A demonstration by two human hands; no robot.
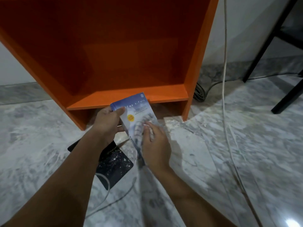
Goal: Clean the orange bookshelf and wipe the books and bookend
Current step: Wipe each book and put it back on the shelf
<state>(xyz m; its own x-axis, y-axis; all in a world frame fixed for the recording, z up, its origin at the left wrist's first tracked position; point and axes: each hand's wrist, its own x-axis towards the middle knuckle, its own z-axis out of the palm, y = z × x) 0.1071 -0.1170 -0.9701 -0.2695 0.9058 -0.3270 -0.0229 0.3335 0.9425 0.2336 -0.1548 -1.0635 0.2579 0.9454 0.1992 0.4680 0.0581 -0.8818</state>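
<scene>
The orange bookshelf (114,63) stands in front of me, and the part of it in view holds nothing. My left hand (108,123) grips a blue and white book (136,110) by its left edge, thumb on the cover, just in front of the lowest shelf board. My right hand (155,143) lies on the lower part of the cover with something pale and blurred, perhaps a cloth (151,133), under its fingers. A dark book with white specks (114,166) lies flat on the floor under my left forearm.
The floor is grey-white marble (229,145). A white cable (225,79) hangs down the wall and runs over the floor at right. A coiled dark cable (199,93) lies beside the shelf's right side. Black table legs (262,51) stand at the far right.
</scene>
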